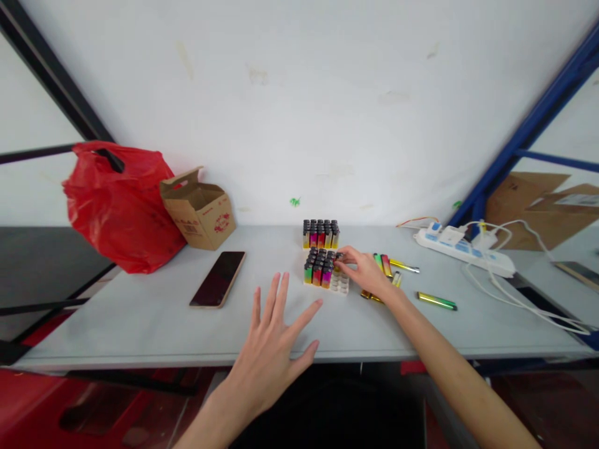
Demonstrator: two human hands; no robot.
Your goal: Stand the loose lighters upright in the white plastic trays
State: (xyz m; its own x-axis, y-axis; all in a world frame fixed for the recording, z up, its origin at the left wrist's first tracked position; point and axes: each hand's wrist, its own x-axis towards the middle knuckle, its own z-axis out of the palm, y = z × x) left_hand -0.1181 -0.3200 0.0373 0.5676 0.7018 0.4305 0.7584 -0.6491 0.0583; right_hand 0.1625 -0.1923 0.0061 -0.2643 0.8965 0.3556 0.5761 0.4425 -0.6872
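Note:
My right hand pinches a lighter by its top over the right side of the white tray. Black-topped coloured lighters stand upright in rows in that tray, and bare slots show at its front right. Behind it is a second block of upright lighters. To the right, partly hidden by my right hand and forearm, several loose lighters lie on the table. My left hand is open with fingers spread, above the table's front part, holding nothing.
On the grey table, a phone lies at left, near an open cardboard box and a red plastic bag. A single lighter lies at right. Beyond it are a white power strip with cables and a blue frame.

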